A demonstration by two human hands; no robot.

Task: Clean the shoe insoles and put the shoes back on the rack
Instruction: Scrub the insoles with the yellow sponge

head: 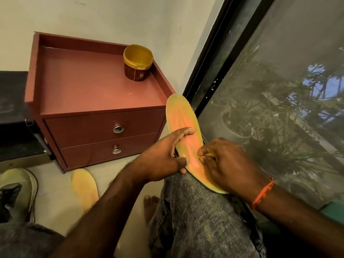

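A: Two insoles in view. The held insole [179, 120] is yellow-orange, propped on the person's raised knee [193, 198] in grey jeans, toe end pointing up toward the bottom right corner of the red cabinet [96, 101].

B: Hands?

A: Left hand [162, 161] grips the insole's edge on the cabinet side, fingers curled over the face, thumb lower down at the edge. Right hand [229, 164] is on the far side from the cabinet, fingers bunched tight, pinching something small and yellow [208, 155] against the insole's face. Can't tell what it is, mostly hidden.

B: Wrist?

A: Orange thread band [263, 192] on the right wrist.

B: Second insole?

A: Lies flat on the floor [61, 185] just in front of the cabinet, below its bottom drawer [111, 151]; call it the floor insole [85, 189]. Apart from the hands.

B: Shoe?

A: One pale shoe [20, 190] on the floor, left of the floor insole, well in front of the cabinet's left corner. Partly cut off by the frame.

B: On the cabinet?

A: Open brown tub [137, 62] with a gold rim, on top near the back right corner. Two drawers with metal knobs below.

B: Other side?

A: Dark-framed mesh screen [279, 90] right of the cabinet, just beside the held insole, potted plants behind it. Bare toes [150, 202] on the floor below the knee.
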